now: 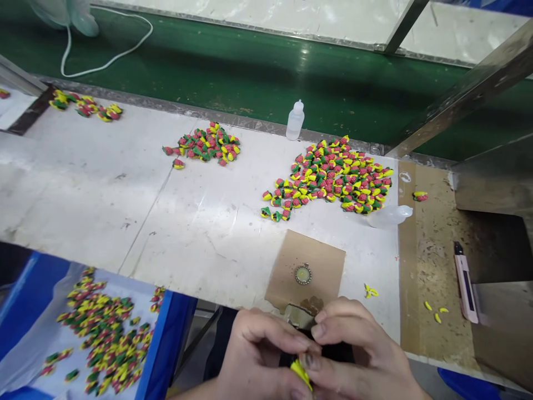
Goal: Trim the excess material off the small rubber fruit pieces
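Nearest, above the table's front edge, the left hand (260,353) and right hand (362,353) are drawn together, fingertips curled in and both grasping a small yellow piece (300,373); the fingers hide much of it, and its visible long axis slants from far left to near right. Low on the left, a blue bin (155,347) lined with whitish sheeting holds many red, yellow and green pieces (110,339), mostly heaped together, with a few apart near its left side. Just beyond the hands, a cardboard square (283,278) with a ragged near edge bears a round pendant (303,274), its loop pointing away. To the right lie small yellow bits (370,291), some on the white tabletop (200,222) and others on a brown strip (425,328), where a pink cutter (465,286) points its black end away. White surface stretches left from the cardboard, between the front edge and the farther clusters. Farther back spreads a large heap of coloured pieces (337,175); a translucent bottle (389,215) lies at its near right side, nozzle to the right, its contents unclear. A second bottle (295,122) stands upright by the back edge, beside a green belt (250,72) crossing behind; a smaller cluster (208,143) sits to its left.
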`<state>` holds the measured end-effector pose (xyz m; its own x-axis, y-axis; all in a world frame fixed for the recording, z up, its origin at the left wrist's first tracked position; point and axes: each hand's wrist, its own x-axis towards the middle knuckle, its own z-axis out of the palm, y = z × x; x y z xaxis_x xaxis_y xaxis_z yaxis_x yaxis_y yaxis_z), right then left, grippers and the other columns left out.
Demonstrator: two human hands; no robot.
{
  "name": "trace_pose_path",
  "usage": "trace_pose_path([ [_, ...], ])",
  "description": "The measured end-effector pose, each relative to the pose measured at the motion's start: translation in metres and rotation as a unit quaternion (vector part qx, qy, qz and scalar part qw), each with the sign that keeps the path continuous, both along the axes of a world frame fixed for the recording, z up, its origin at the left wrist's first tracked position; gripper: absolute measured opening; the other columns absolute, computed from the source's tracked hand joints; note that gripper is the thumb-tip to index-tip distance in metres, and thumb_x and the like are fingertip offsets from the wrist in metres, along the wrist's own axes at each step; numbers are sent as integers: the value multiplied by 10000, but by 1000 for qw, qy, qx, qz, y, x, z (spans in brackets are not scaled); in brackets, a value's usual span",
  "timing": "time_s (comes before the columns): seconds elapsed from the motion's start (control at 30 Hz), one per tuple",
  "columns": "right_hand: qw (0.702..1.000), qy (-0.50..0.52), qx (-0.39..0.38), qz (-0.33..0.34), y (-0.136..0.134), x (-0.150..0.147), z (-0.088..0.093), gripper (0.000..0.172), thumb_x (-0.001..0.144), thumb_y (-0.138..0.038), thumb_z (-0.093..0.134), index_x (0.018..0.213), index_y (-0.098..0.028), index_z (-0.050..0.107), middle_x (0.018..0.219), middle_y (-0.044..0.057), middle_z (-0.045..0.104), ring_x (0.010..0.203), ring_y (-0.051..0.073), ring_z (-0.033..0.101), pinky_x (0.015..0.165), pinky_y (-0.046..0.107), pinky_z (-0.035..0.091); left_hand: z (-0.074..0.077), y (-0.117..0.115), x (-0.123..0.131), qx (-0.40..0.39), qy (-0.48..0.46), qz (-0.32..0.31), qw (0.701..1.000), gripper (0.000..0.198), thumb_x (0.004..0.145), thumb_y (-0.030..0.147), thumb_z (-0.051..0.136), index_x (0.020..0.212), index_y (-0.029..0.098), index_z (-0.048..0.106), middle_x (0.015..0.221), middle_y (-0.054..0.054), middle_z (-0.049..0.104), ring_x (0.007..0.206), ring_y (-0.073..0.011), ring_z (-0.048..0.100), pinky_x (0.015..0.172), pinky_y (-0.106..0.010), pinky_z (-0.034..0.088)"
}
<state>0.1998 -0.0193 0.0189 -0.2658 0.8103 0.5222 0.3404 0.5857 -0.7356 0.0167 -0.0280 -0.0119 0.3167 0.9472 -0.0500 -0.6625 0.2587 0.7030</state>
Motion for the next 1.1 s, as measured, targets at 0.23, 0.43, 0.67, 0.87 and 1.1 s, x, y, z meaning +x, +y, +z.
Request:
trace_pose_path([
  [0.23, 999, -41, 19, -28, -6, 3, -2, 119, 1030, -180, 702, 1048, -274, 774, 778, -20, 791, 815, 179, 741, 793, 294, 630, -7, -17, 5, -39, -22, -19, 999, 413, 784, 212, 960, 1129, 398, 831, 1055, 15, 892, 840, -185, 857, 714, -218, 683],
  [0.43, 988, 130, -78, -37, -16, -1, -16, 233, 1088, -467, 573, 1182, -265, 644, 917, 34, 676, 828, 188, 673, 713, 268, 593, 0, 6, 11, 144, 103, 48, 983, 525, 786, 277, 964, 1276, 345, 788, 932, -33, 902, 763, -193, 834, 687, -236, 624],
  [0.67, 892, 168, -391, 149, -26, -8, -16, 623, 1050, -743, 341, 920, -221, 654, 707, -11, 485, 561, 149, 472, 608, 263, 519, 16, 23, 1, 260, 211, -28, 942, 439, 946, 376, 801, 1375, 305, 743, 999, -115, 894, 946, -278, 831, 911, -380, 633],
  [0.87, 926, 160, -332, 79, -42, -18, -29, 550, 1057, -690, 350, 1011, -252, 679, 757, 39, 627, 647, 204, 612, 666, 298, 585, 21, 9, 6, 275, 236, -20, 932, 355, 1010, 276, 696, 1363, 268, 741, 1033, -132, 885, 928, -313, 847, 960, -442, 664],
  [1.1, 913, 172, -357, 92, -50, -30, -52, 645, 998, -819, 204, 818, -268, 488, 613, -23, 425, 483, 155, 440, 462, 256, 459, 9, -3, 16, 261, 225, 38, 938, 310, 987, 231, 732, 1296, 242, 764, 1011, -118, 883, 899, -285, 847, 954, -403, 674],
])
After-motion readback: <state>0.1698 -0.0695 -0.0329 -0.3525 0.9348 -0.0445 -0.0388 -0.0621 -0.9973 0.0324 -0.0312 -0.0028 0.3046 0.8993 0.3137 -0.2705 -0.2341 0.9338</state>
